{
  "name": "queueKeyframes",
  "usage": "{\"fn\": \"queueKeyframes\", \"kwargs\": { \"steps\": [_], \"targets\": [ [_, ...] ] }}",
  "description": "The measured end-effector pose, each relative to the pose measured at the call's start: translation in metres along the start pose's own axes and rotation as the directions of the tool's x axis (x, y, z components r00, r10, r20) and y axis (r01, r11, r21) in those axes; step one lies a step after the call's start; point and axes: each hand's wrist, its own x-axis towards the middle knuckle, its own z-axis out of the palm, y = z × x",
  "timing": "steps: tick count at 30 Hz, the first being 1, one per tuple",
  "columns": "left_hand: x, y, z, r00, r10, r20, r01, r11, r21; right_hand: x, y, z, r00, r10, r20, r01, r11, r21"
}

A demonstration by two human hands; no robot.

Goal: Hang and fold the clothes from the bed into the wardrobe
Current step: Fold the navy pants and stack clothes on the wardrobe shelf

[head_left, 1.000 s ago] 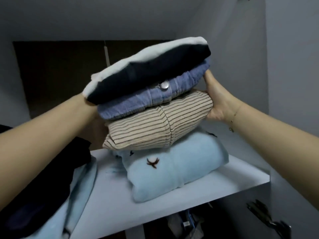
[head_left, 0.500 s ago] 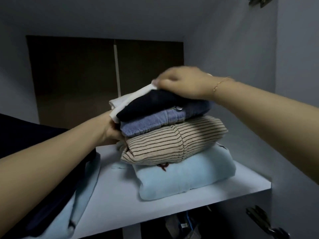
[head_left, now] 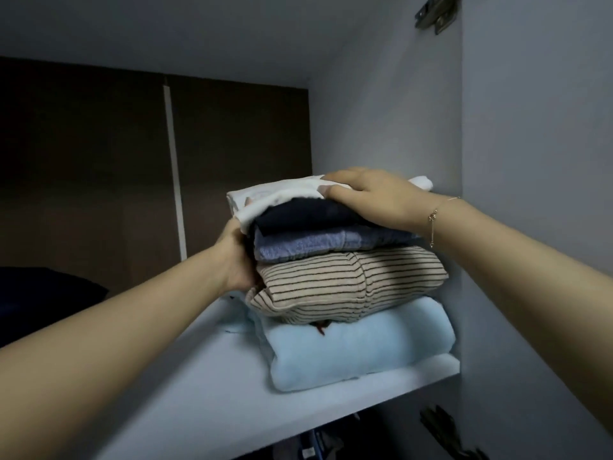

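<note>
A stack of folded clothes stands on the white wardrobe shelf point(head_left: 199, 393), close to the right wall. From the top it holds a white garment point(head_left: 275, 197), a navy one point(head_left: 298, 217), a blue denim one point(head_left: 315, 244), a beige striped one point(head_left: 348, 283) and a light blue one point(head_left: 358, 346) at the bottom. My left hand point(head_left: 235, 260) grips the left side of the upper garments, its fingers mostly hidden behind them. My right hand point(head_left: 371, 197) lies palm down on top of the stack and presses on the white garment.
Dark folded clothing point(head_left: 39, 293) lies on the shelf at the far left. The wardrobe's side panel point(head_left: 530, 161) rises just right of the stack, with metal hinges point(head_left: 436, 14) above and below. A dark brown back panel closes the compartment. More items show under the shelf.
The upper garments, carried tilted in the air between both hands, now rest on the light blue one. My right hand moved from the stack's right side to its top.
</note>
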Motion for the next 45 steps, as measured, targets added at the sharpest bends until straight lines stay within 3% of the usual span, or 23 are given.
{"fn": "queueKeyframes", "kwargs": {
  "steps": [2,4,9,14,16,19,21,24,26,28,29,30,31,33,35,39,45],
  "targets": [
    [-0.008,-0.013,-0.007,0.986,0.043,-0.159,-0.054,0.997,-0.062,0.001,-0.009,0.004,1.0,-0.006,0.003,0.006,1.0,0.004],
    [-0.018,-0.04,-0.019,0.946,0.074,-0.317,-0.076,0.997,0.004,0.003,-0.013,0.006,1.0,-0.003,0.018,0.003,1.0,-0.005],
    [-0.043,-0.081,-0.003,0.976,-0.165,-0.144,0.138,0.974,-0.178,0.001,-0.015,0.005,0.999,0.024,0.034,-0.023,1.0,-0.018],
    [-0.067,-0.07,-0.017,0.984,-0.161,-0.075,0.139,0.961,-0.239,-0.003,-0.013,0.005,0.999,0.039,-0.011,-0.04,0.998,-0.045],
    [-0.089,-0.064,-0.041,0.991,-0.134,0.008,0.133,0.974,-0.182,-0.004,-0.018,0.003,0.999,0.029,-0.032,-0.032,0.996,-0.079],
    [-0.135,-0.044,-0.066,0.993,0.039,-0.108,-0.022,0.989,0.149,-0.008,-0.038,0.002,0.994,-0.01,-0.11,-0.002,0.994,-0.106],
    [-0.169,-0.025,-0.078,0.957,0.265,-0.115,-0.189,0.875,0.446,-0.011,-0.064,0.006,0.986,-0.052,-0.156,0.029,0.989,-0.143],
    [-0.218,0.014,-0.109,0.856,0.518,0.011,-0.335,0.537,0.774,-0.02,-0.115,0.019,0.963,-0.161,-0.218,0.138,0.983,-0.117],
    [-0.239,0.047,-0.141,0.797,0.604,-0.026,-0.272,0.396,0.877,-0.026,-0.155,0.034,0.954,-0.161,-0.253,0.2,0.971,0.134],
    [-0.248,0.077,-0.185,0.745,0.639,-0.193,-0.061,0.353,0.934,-0.03,-0.199,0.058,0.988,-0.023,-0.15,0.098,0.852,0.515],
    [-0.251,0.086,-0.21,0.721,0.62,-0.309,0.083,0.365,0.927,-0.033,-0.218,0.072,0.998,0.056,0.028,-0.061,0.743,0.666],
    [-0.253,0.091,-0.235,0.706,0.565,-0.427,0.225,0.393,0.892,-0.036,-0.234,0.088,0.963,0.088,0.255,-0.252,0.632,0.733],
    [-0.256,0.092,-0.258,0.71,0.475,-0.52,0.322,0.438,0.84,-0.039,-0.247,0.104,0.888,0.058,0.455,-0.412,0.538,0.735],
    [-0.259,0.082,-0.293,0.793,0.24,-0.56,0.351,0.571,0.742,-0.047,-0.267,0.134,0.739,-0.062,0.671,-0.611,0.357,0.706],
    [-0.258,0.068,-0.313,0.863,0.106,-0.495,0.288,0.701,0.652,-0.05,-0.283,0.157,0.702,-0.09,0.706,-0.66,0.289,0.693],
    [-0.244,0.057,-0.314,0.876,0.122,-0.466,0.197,0.792,0.578,-0.036,-0.297,0.172,0.759,0.039,0.65,-0.618,0.359,0.7],
    [-0.191,0.037,-0.261,0.902,0.091,-0.422,0.191,0.793,0.579,-0.028,-0.241,0.159,0.787,0.244,0.567,-0.608,0.463,0.645]
  ]
}}
